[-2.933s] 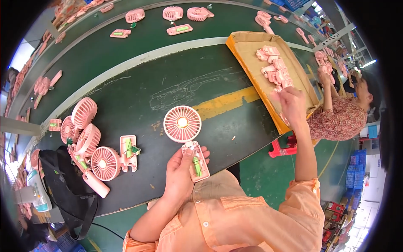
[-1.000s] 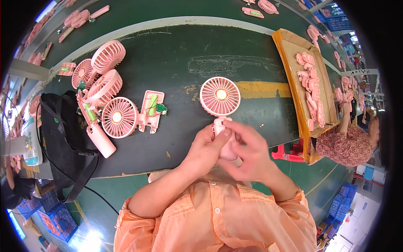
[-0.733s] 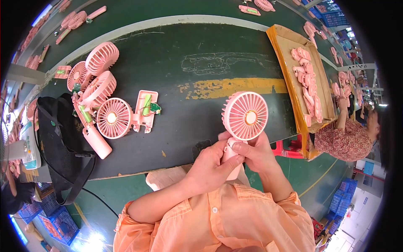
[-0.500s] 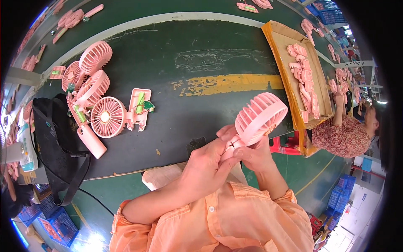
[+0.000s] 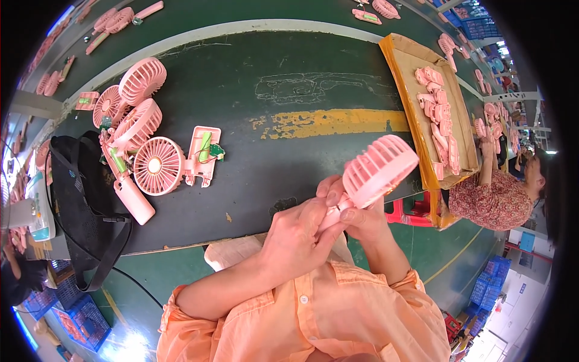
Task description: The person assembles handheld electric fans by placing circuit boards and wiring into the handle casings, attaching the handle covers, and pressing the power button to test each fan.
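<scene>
Close to the table's front edge I hold a pink handheld fan (image 5: pixel 381 171) tilted, its round caged head up and to the right. My left hand (image 5: pixel 300 228) is closed around the handle from the left. My right hand (image 5: pixel 365 222) grips the neck just under the cage, its thumb pressed on the joint. Most of the handle is hidden by my fingers. To the left on the table lie several pink fan heads (image 5: pixel 158 166) and an opened handle half (image 5: pixel 204 155) with a green cell and a small green circuit board.
A cardboard tray (image 5: pixel 403 90) of pink plastic parts (image 5: pixel 438 114) stands at the right. A black bag (image 5: pixel 84 193) with a strap lies at the left edge. Beyond the tray sits another person (image 5: pixel 490 200). A conveyor with more fan parts (image 5: pixel 117 21) runs along the back.
The fan has shifted slightly right, and its head has turned a little. My left fingers have moved up nearer the neck. Both hands keep hold of the fan.
</scene>
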Demonstrator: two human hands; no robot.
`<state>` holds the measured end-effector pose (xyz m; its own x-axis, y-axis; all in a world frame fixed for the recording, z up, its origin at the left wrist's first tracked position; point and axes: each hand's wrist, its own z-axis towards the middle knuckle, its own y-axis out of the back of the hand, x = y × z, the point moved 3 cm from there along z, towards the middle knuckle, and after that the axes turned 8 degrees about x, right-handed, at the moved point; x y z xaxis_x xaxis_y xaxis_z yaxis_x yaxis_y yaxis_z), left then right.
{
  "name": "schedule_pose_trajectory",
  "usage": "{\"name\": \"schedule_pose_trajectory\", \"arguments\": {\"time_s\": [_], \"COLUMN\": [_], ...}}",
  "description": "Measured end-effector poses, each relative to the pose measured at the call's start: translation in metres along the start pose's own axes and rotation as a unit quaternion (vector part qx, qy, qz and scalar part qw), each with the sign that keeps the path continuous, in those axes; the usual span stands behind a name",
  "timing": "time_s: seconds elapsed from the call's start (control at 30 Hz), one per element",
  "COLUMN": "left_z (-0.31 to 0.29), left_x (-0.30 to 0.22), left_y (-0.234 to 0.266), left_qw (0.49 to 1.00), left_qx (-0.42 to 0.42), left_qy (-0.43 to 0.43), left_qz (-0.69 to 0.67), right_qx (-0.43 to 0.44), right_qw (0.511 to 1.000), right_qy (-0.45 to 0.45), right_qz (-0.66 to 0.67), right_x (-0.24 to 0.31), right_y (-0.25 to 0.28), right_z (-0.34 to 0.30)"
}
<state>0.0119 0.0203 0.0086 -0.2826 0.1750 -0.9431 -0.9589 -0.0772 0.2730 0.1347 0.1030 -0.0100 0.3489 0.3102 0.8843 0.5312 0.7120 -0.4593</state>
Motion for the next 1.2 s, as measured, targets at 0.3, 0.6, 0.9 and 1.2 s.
{"name": "schedule_pose_trajectory", "arguments": {"time_s": [0.3, 0.6, 0.9, 1.2], "left_z": [0.005, 0.003, 0.006, 0.009], "left_x": [0.0, 0.019, 0.028, 0.031], "left_y": [0.009, 0.004, 0.0, 0.0], "left_qw": [0.986, 0.963, 0.94, 0.938], "left_qx": [0.121, 0.087, 0.068, 0.075], "left_qy": [0.11, 0.194, 0.199, 0.219], "left_qz": [-0.037, -0.167, -0.268, -0.26], "right_qx": [-0.017, -0.059, -0.063, -0.062], "right_qw": [0.998, 0.993, 0.989, 0.989], "right_qy": [-0.009, -0.094, -0.135, -0.13], "right_qz": [0.054, 0.035, 0.023, 0.031], "right_x": [0.005, 0.002, 0.006, 0.0], "right_y": [0.012, 0.007, 0.008, 0.012], "right_z": [0.008, 0.009, 0.015, 0.018]}}
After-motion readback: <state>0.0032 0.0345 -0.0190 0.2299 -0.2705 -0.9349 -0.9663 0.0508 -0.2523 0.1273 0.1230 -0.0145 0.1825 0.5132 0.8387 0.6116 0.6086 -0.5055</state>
